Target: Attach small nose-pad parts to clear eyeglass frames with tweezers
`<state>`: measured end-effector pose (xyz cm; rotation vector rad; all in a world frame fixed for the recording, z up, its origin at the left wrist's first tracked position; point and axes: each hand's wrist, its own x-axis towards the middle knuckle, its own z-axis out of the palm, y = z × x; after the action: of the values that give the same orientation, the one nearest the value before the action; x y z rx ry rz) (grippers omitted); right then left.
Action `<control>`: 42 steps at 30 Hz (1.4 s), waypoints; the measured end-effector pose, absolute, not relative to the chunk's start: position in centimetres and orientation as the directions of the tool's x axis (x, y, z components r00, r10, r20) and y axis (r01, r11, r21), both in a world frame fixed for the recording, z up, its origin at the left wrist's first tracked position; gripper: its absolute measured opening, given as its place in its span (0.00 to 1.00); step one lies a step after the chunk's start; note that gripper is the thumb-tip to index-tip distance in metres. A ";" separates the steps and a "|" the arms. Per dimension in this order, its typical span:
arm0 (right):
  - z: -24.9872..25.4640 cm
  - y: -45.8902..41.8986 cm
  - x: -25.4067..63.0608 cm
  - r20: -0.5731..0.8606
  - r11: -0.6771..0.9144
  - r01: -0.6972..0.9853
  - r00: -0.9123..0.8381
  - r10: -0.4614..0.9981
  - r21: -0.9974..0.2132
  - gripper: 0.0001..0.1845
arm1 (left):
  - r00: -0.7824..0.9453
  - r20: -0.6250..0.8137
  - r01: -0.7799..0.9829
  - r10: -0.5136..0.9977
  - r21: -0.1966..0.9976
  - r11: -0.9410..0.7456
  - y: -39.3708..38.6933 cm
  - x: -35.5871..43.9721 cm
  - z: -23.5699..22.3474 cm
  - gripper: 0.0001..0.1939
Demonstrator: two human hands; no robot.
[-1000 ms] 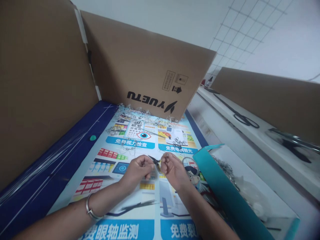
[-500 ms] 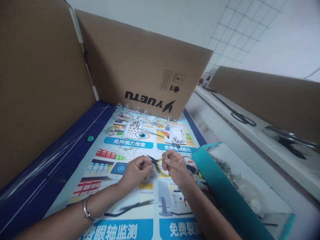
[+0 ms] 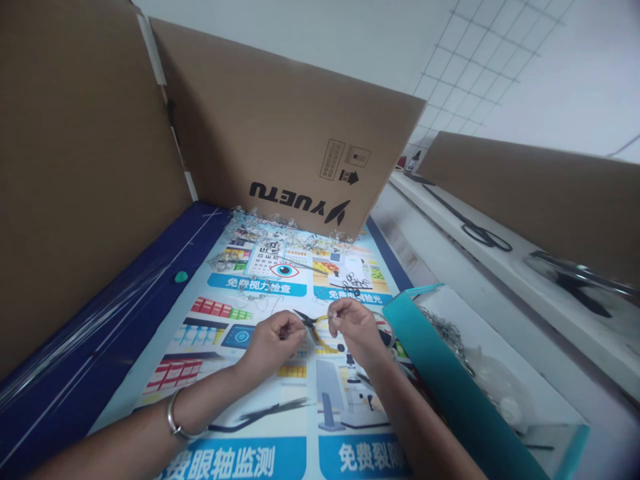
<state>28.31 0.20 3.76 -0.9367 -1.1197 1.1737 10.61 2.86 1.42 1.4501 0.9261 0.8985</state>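
Note:
My left hand (image 3: 273, 340) is closed in a pinch just above the printed poster (image 3: 260, 400) on the table, holding something small I cannot make out. My right hand (image 3: 353, 327) is also pinched shut, with a tiny clear or silvery piece (image 3: 331, 315) between its fingertips. Small pliers with yellow handles (image 3: 315, 330) lie on the poster between the two hands, their dark tips pointing left. A silver bangle (image 3: 175, 413) sits on my left wrist.
Cardboard walls (image 3: 280, 140) stand at the left and back. Small clear and silver parts (image 3: 260, 223) are heaped along the back, black rings (image 3: 356, 283) lie nearby. A teal-edged tray (image 3: 450, 393) with chains is at the right. Scissors (image 3: 483, 233) lie on the white bench beyond.
My right hand has drawn a little to the right, away from my left hand, uncovering the pliers between them. The left hand has stayed almost still.

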 end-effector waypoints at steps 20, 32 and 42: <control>3.3 0.3 29.4 0.169 0.170 -0.062 0.018 0.985 -0.984 0.07 | 0.398 0.070 0.064 0.915 0.992 -0.104 3.0 10.6 0.4 0.02; 5.7 -0.5 29.4 0.320 0.364 0.596 -0.183 0.930 -0.716 0.08 | 0.449 0.024 0.028 0.893 0.999 -0.041 3.1 10.5 0.7 0.03; 10.7 -8.8 32.4 0.438 0.217 0.934 -0.075 0.896 -0.283 0.12 | 0.686 -0.219 -0.374 0.694 0.711 0.595 2.6 10.8 0.9 0.16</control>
<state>32.38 -8.76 10.70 -1.6844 -1.9748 -0.0964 10.81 2.57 0.88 0.6836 0.5150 0.6529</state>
